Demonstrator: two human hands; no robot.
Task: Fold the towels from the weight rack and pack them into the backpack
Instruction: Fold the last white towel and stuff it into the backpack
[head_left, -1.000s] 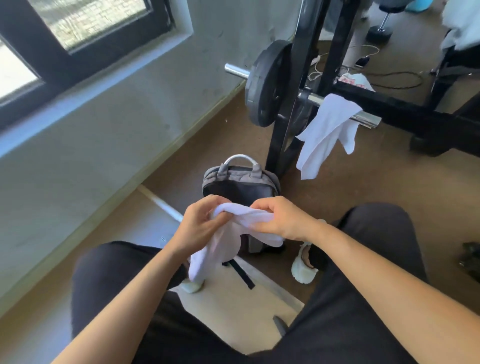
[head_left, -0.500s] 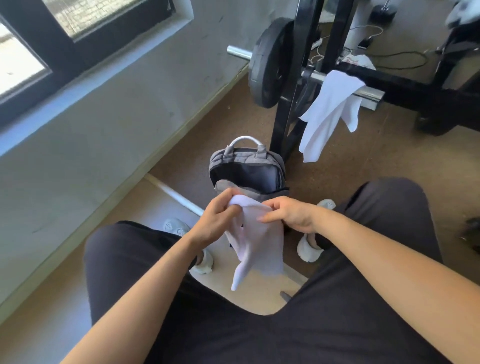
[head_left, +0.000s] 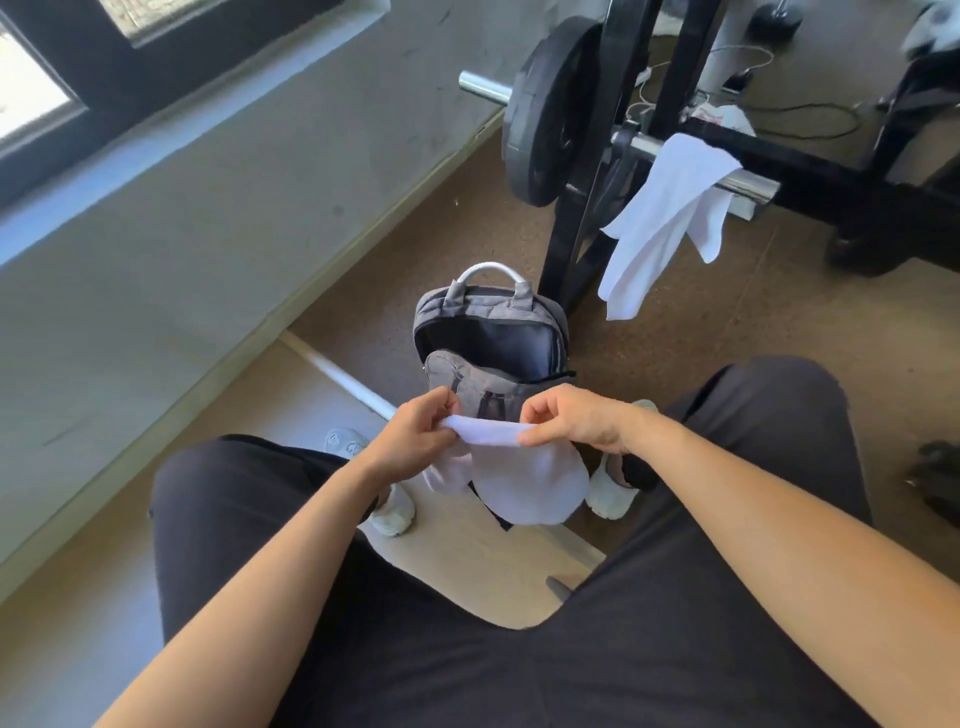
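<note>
I hold a small white towel (head_left: 524, 478) in front of my knees. My left hand (head_left: 415, 434) pinches its upper left corner and my right hand (head_left: 576, 421) pinches its upper right corner, so it hangs folded over between them. Just beyond the towel stands a grey backpack (head_left: 493, 338) on the floor, its main compartment unzipped and dark inside, its white handle up. A second white towel (head_left: 660, 223) drapes over the chrome bar of the black weight rack (head_left: 582, 223) behind the backpack.
A black weight plate (head_left: 540, 109) sits on the bar at the rack's left. A grey wall with a window runs along the left. My legs in dark trousers and white shoes (head_left: 608, 493) flank the backpack. Cables lie on the brown floor beyond the rack.
My hands have spread apart along the towel's top edge, and the towel now hangs wider and shorter. The view has tilted down, showing the backpack's open mouth more fully.
</note>
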